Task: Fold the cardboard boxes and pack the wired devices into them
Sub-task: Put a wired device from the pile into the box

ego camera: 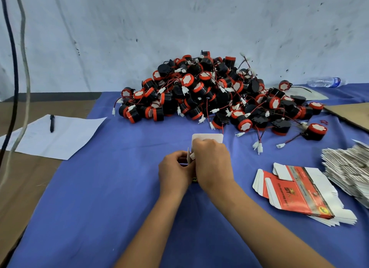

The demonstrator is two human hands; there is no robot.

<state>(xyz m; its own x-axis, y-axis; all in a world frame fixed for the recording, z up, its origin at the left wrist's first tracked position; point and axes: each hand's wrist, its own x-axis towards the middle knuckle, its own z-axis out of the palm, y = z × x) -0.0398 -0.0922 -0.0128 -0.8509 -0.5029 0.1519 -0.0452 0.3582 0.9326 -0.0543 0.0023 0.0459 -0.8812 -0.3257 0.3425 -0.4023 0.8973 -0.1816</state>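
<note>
A blue cloth (99, 197) covers the table, and the pile of wired devices (209, 91) sits at its far middle. Flat box blanks (295, 189) lie stacked at the near right. In the near centre both hands close around one small box (207, 138) — left hand (174, 170) gripping its side, right hand (212, 161) curled over the top, a white connector peeking out between them. Packing seems under way — next, tuck the wire in and shut the white flap.
</note>
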